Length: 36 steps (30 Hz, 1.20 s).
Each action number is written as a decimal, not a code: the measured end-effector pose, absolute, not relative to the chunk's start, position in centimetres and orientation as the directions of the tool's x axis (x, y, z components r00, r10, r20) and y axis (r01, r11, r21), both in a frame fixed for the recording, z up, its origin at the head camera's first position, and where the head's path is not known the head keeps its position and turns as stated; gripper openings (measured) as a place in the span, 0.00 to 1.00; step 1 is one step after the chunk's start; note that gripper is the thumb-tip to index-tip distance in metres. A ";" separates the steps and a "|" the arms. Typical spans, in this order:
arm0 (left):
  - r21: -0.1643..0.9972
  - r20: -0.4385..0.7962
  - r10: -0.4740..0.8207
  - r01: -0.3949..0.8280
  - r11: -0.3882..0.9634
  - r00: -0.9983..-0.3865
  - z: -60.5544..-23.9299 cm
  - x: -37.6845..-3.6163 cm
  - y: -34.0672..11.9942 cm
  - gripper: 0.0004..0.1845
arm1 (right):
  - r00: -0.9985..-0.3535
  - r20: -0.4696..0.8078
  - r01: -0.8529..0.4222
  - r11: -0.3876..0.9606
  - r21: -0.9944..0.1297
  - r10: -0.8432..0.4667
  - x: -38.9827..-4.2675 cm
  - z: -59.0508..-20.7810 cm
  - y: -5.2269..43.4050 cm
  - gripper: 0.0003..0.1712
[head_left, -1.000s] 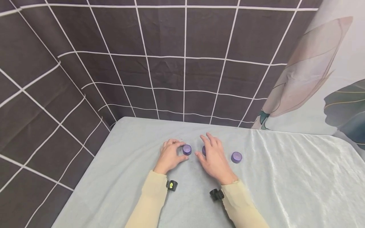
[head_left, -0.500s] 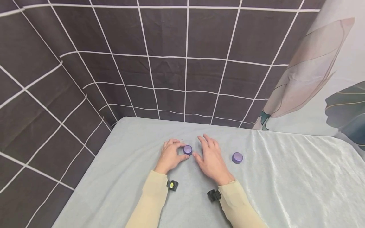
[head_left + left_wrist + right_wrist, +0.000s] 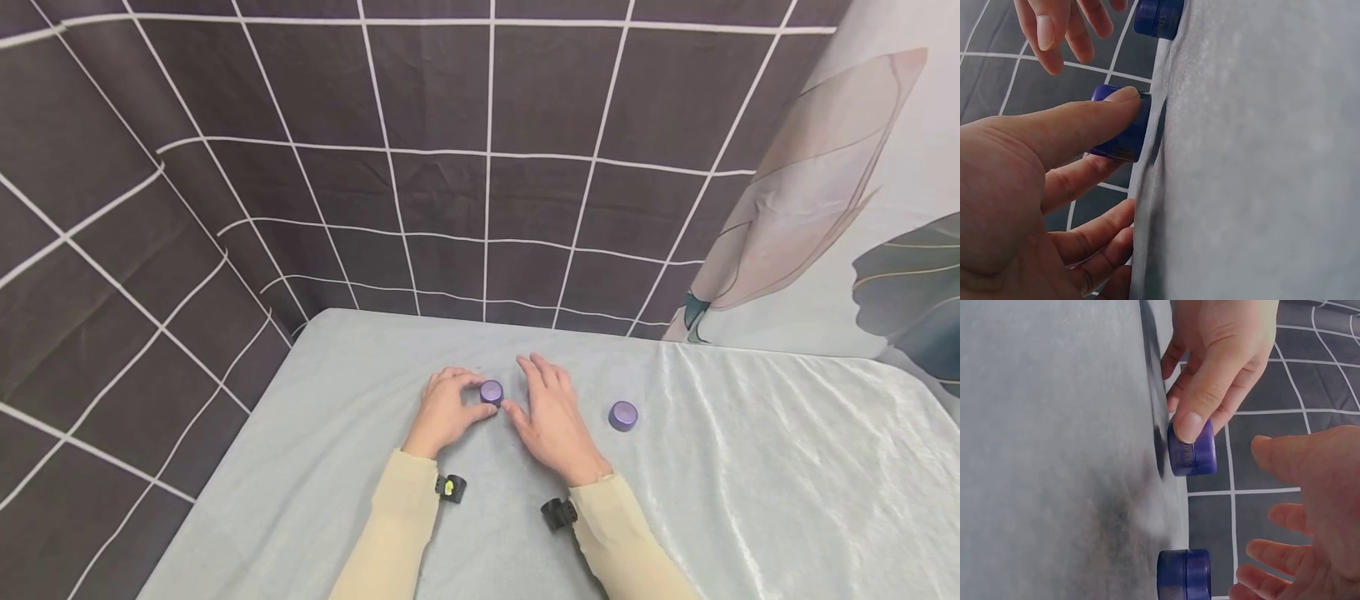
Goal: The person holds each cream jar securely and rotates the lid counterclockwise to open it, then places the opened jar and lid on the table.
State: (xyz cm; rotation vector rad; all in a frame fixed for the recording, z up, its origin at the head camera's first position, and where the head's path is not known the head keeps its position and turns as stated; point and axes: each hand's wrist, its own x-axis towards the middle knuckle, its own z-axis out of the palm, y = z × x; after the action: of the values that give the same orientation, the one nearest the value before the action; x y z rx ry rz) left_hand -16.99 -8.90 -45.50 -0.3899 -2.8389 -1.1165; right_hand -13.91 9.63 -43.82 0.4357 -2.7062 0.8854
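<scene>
My left hand (image 3: 444, 410) pinches a small purple lidded jar (image 3: 491, 392) between thumb and forefinger, upright and close over the cloth. In the left wrist view the thumb lies along that jar (image 3: 1124, 128), its other fingers spread below. My right hand (image 3: 553, 421) hovers just right of it, fingers loosely extended, holding nothing; its thumb tip comes near the jar in the head view. A second matching jar (image 3: 1184, 575) shows in the right wrist view, apart from the right fingers; the right hand hides it in the head view. Farther right stands another purple jar (image 3: 623, 416).
A pale grey-blue cloth (image 3: 750, 467) with soft wrinkles covers the table. Behind and to the left hangs a dark curtain (image 3: 420, 192) with white grid lines. A leaf-patterned light curtain (image 3: 810, 217) hangs at the right back. Each wrist carries a small black camera (image 3: 452, 488).
My right hand has shifted left toward the jar in the left hand, and it now covers the middle jar that partly showed before. The left hand keeps its pinch almost in place.
</scene>
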 end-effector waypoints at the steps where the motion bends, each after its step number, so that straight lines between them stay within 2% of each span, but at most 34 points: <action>1: 0.662 0.158 0.211 0.262 0.702 -0.965 -45.5 -17.0 -8.9 0.23 | -0.922 0.332 -0.358 0.767 -0.532 -0.200 -13.9 -43.8 9.6 0.38; 9: 0.672 0.191 0.222 0.293 0.681 -0.956 -45.2 -17.1 -9.0 0.24 | -0.917 0.346 -0.366 0.758 -0.540 -0.197 -14.1 -43.9 9.1 0.37; 22: 0.697 0.174 0.185 0.254 0.671 -0.967 -44.5 -17.0 -9.0 0.24 | -0.922 0.363 -0.339 0.738 -0.584 -0.135 -14.3 -43.8 8.5 0.33; 36: 0.689 0.185 0.180 0.258 0.677 -0.966 -43.5 -16.6 -9.0 0.24 | -0.947 0.312 -0.277 0.694 -0.664 -0.080 -14.5 -43.4 7.8 0.29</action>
State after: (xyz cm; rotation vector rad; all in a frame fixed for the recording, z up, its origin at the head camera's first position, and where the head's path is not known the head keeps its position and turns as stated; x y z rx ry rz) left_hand -16.64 -9.00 -43.50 -0.3651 -2.7831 -1.1665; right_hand -14.50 7.77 -43.36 0.2845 -2.6460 1.0993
